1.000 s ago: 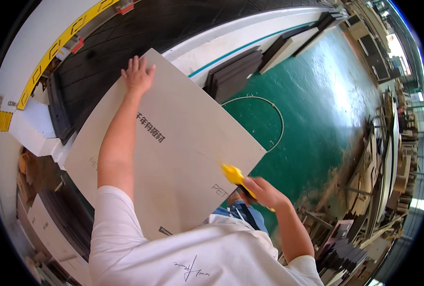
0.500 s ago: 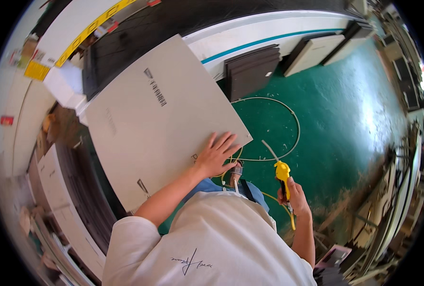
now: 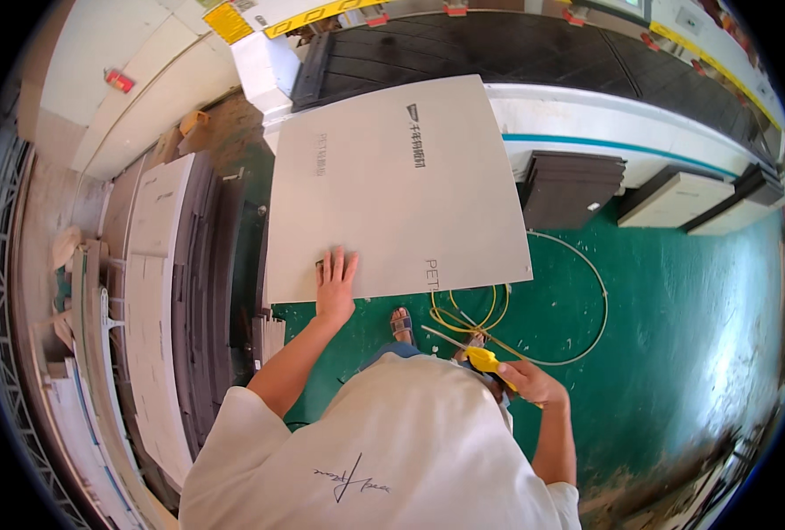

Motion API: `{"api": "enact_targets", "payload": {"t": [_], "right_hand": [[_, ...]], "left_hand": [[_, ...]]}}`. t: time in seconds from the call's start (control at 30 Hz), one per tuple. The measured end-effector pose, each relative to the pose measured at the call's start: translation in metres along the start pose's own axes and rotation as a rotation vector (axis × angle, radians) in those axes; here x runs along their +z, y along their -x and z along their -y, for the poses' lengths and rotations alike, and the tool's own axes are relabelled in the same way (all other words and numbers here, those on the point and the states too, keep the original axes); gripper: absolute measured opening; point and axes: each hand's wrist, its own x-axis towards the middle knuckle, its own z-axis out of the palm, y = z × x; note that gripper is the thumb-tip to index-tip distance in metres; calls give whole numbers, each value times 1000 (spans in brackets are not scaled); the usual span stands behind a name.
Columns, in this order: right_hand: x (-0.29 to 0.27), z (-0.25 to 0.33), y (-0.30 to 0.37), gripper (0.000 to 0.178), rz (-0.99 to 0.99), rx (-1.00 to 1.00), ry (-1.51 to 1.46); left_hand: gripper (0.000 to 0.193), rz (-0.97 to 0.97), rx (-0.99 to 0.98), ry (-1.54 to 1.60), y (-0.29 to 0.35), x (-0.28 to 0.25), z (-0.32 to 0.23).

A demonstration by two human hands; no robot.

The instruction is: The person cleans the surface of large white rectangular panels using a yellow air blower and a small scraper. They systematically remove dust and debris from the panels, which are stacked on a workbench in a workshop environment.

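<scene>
A large pale grey panel (image 3: 366,212) with dark printed marks lies in front of me, its far edge over the dark bed of a machine. My left hand (image 3: 336,287) rests flat on the panel near its close edge, fingers spread. In my right hand (image 3: 532,382) is a yellow air blow gun (image 3: 482,359), held to the right of my body. Its thin pale nozzle points left and away, below the panel's near edge. A yellow hose (image 3: 450,314) loops on the floor beside my feet.
Dark machine bed (image 3: 489,49) runs across the back. Dark panels (image 3: 572,190) and a pale panel (image 3: 679,200) lean against its white base. Stacked boards (image 3: 158,291) stand at left. A pale hose (image 3: 602,283) curves over the green floor (image 3: 657,353).
My view has turned left. My left hand has moved leftward along the panel's near edge. The blow gun has swung from pointing up and away to pointing left, nearer my body.
</scene>
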Motion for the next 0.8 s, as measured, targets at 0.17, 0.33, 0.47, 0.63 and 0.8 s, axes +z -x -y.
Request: {"api": "enact_targets", "payload": {"t": [0.17, 0.33, 0.47, 0.63, 0.8], "right_hand": [[29, 24, -40, 48, -325, -283, -293], [49, 82, 4, 46, 4, -372, 250], [54, 125, 16, 58, 26, -752, 193], [76, 205, 9, 66, 40, -981, 168], [62, 203, -72, 51, -431, -760, 136]], "left_hand": [[93, 3, 73, 2, 1, -20, -2], [89, 82, 188, 65, 23, -174, 21], [65, 131, 244, 29, -15, -385, 29], [39, 77, 363, 2, -100, -546, 102], [75, -305, 295, 18, -217, -535, 143]]}}
